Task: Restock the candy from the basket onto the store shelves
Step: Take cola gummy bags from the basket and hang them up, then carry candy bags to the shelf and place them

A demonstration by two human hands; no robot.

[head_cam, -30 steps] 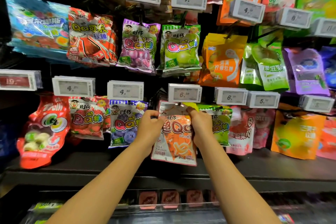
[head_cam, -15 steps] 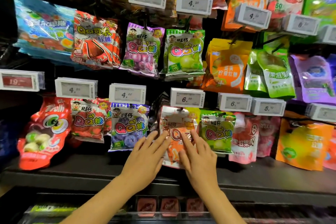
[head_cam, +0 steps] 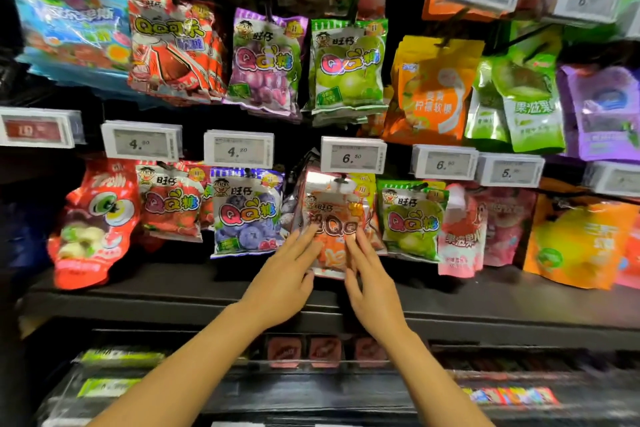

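Orange bag [head_cam: 334,236] hangs on its peg under the 6.50 tag [head_cam: 353,158], lower row, above the front edge of the shelf [head_cam: 173,298]. Long axis vertical; top at the peg, bottom edge free and hanging just above the shelf.

Left hand [head_cam: 287,274] lies flat against the bag's lower left, fingers [head_cam: 308,236] straight and spread, tips touching the print. Right hand [head_cam: 372,282] lies flat on the lower right, its fingers straight as well. Neither hand grips anything; both press or smooth the front face. The bag sits directly ahead of and between both sets of fingertips, reaching upward beyond them. Both hands about equally near.

Neighbours: blue bag [head_cam: 246,211] just left, touching or overlapping the orange one at its edge (cannot tell which); green bag [head_cam: 412,218] just right, partly behind it.

Judgement: bag appears hung; step in hand is squaring it flush with the row. Next move likely calls for drawing both hands straight back without dragging the bag off its peg.

Basket not in view.
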